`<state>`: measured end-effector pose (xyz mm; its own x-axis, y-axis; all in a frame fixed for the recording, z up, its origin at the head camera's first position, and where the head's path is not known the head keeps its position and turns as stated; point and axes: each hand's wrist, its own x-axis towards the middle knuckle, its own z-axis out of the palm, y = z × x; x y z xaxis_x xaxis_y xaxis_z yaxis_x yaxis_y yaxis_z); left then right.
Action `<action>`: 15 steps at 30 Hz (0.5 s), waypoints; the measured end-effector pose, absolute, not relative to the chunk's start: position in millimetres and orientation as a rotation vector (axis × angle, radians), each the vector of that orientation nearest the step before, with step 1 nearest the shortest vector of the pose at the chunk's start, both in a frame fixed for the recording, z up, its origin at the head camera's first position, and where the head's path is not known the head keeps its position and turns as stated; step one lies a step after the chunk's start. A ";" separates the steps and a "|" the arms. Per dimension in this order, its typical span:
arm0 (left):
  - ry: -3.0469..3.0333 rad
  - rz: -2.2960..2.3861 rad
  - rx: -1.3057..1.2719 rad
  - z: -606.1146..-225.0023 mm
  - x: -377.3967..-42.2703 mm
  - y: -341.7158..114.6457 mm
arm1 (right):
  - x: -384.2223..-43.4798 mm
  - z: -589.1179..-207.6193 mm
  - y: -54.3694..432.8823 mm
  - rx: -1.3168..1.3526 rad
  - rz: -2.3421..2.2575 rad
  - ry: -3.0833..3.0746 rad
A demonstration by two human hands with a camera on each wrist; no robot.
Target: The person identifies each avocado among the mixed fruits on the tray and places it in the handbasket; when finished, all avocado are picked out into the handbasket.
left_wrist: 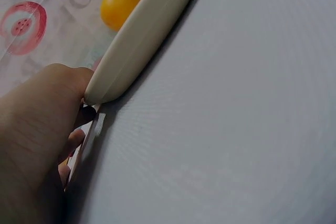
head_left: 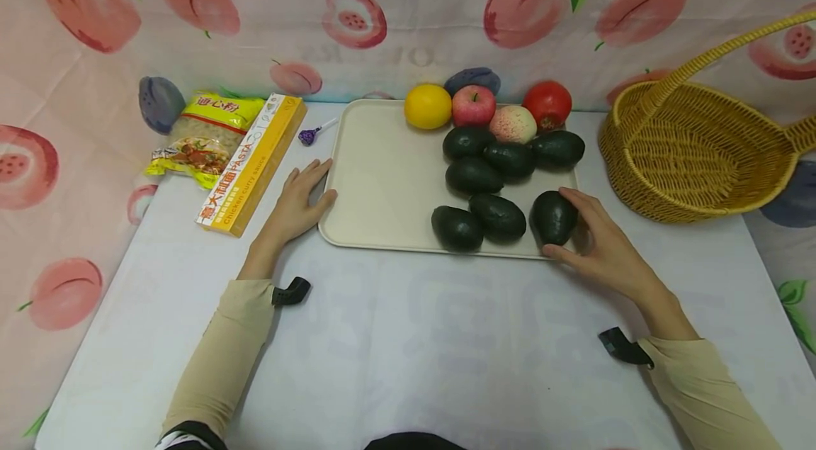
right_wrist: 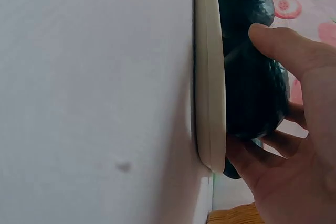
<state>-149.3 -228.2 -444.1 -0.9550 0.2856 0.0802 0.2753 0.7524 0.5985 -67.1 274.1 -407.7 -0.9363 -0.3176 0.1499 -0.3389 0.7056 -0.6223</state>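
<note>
Both arms reach forward over the white surface [head_left: 414, 336], tan sleeves ending short of the wrists. Left forearm runs up from the lower left to the left end of a cream tray [head_left: 382, 188]; right forearm slants in from the lower right to the tray's near right corner.

Left hand [head_left: 298, 198]: relaxed, fingers extended and slightly parted, grasping nothing; thumb touches the tray's rim, as the left wrist view also shows.

Right hand [head_left: 593, 244]: part-open, curved about one dark avocado [head_left: 553, 217], thumb on the near side, fingers round the right side. A grasp; the avocado sits within the tray's near right corner.

Counts. Avocados: seven, the held one included; of the other six [head_left: 473, 175], two lie at the near edge just left of it, four in a group farther back. Behind that group, along the tray's far side: one yellow fruit [head_left: 428, 107], one red apple [head_left: 474, 105], one pale speckled peach [head_left: 513, 125], one tomato [head_left: 548, 99]. One wicker basket [head_left: 682, 159], right of the tray. Left of the tray: one lollipop [head_left: 308, 137], one pasta box [head_left: 255, 163], one noodle bag [head_left: 210, 131] beside the box.
</note>
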 end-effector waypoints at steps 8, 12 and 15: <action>2.915 0.990 0.449 -440.6 -146.9 -228.0 | -66.0 -403.9 278.4 0.455 1.124 -2.872; 2.913 0.997 0.457 -440.5 -146.6 -227.6 | -66.0 -396.8 281.2 0.451 1.139 -2.850; 2.914 0.996 0.458 -441.0 -147.1 -227.4 | -66.8 -389.7 284.8 0.449 1.138 -2.806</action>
